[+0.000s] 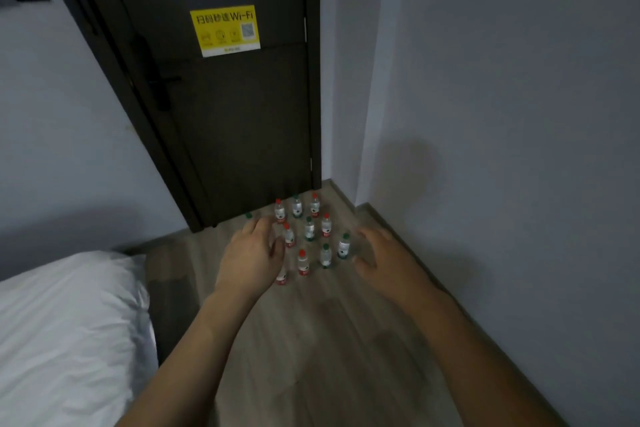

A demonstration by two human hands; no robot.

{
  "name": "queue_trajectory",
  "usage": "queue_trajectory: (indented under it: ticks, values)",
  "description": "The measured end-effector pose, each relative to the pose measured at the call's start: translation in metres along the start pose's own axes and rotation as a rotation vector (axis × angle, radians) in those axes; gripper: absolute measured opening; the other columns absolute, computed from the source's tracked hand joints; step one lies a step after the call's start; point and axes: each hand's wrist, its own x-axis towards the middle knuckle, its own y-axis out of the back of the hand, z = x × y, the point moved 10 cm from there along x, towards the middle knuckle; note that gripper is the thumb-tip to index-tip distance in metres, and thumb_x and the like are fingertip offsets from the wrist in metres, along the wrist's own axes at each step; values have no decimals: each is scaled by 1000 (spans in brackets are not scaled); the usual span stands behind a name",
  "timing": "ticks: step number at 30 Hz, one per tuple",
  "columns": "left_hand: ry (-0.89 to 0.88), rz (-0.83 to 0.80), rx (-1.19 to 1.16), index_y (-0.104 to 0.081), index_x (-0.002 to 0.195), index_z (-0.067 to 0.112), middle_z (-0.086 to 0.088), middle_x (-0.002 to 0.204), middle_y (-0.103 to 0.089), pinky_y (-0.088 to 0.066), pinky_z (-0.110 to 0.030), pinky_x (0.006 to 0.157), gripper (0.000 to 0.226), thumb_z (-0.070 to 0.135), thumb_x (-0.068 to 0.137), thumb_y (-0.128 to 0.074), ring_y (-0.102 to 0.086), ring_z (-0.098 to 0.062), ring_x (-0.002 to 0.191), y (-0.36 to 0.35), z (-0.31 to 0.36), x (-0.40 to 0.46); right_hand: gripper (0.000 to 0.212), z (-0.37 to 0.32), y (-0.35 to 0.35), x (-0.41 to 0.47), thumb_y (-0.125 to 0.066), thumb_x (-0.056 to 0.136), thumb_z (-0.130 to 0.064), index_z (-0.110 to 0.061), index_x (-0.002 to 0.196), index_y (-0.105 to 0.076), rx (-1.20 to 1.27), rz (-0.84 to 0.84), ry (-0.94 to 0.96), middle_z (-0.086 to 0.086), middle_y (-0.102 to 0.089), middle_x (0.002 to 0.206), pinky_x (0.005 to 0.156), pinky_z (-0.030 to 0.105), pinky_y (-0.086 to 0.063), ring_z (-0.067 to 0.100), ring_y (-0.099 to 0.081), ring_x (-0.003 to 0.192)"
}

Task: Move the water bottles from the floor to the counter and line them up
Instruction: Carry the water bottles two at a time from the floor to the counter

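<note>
Several small water bottles (pixel 309 229) with red or green caps stand upright in rows on the wooden floor (pixel 311 340), just in front of a dark door. My left hand (pixel 251 255) hovers over the left side of the group with loosely curved fingers, holding nothing; it hides part of a red-labelled bottle (pixel 281 277) and a green-capped one behind it. My right hand (pixel 379 258) reaches in from the right, fingers spread and empty, just beside a green-capped bottle (pixel 344 245). No counter is in view.
A dark door (pixel 235 132) with a yellow Wi-Fi sticker (pixel 225 30) stands behind the bottles. A white wall (pixel 502 114) runs along the right. A bed with white bedding (pixel 69 333) fills the lower left.
</note>
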Motion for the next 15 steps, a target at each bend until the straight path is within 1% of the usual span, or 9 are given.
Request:
queue_trajectory:
  ticks: [4,6,9,10,13,15]
  values:
    - [26,-50,-52,-54,133,14,-9,127,-57,-47,-37,93,39,29,97,-53,-55,-27,114,-18,-28,67,53,0,-10,61,-55,93,-30,-21,143,-38,24,2,-30,-1,-44,140,98,33,-43,10,-50,106]
    - [10,-93,-54,-54,132,13,-8,123,-57,-47,-38,91,40,32,97,-52,-55,-27,113,-38,-36,97,52,10,-21,94,-55,91,-31,-23,141,-40,16,0,-59,0,-46,137,95,33,-45,13,-52,106]
    - [34,-159,-47,-49,136,17,-5,127,-55,-47,-36,89,43,36,97,-50,-54,-24,115,-69,-57,146,52,26,-45,150,-54,90,-36,-27,139,-40,-4,-16,-94,-2,-47,138,96,32,-43,18,-52,116]
    - [43,-171,-44,-49,136,17,-5,128,-55,-46,-35,88,43,36,97,-50,-54,-23,115,-77,-64,165,50,29,-54,171,-53,90,-38,-30,138,-39,-6,-28,-89,-3,-48,136,94,31,-43,17,-53,115]
    - [57,-183,-18,-51,136,16,-6,131,-56,-48,-35,91,42,34,98,-52,-56,-23,115,-94,-86,220,45,39,-77,235,-52,89,-40,-40,130,-35,18,-81,-79,-5,-54,128,86,32,-49,13,-57,100]
    - [49,-191,10,-52,136,16,-6,134,-56,-47,-35,95,42,32,97,-54,-55,-23,117,-100,-98,258,44,47,-87,279,-50,88,-39,-43,128,-34,53,-102,-86,-8,-52,129,86,34,-51,10,-56,98]
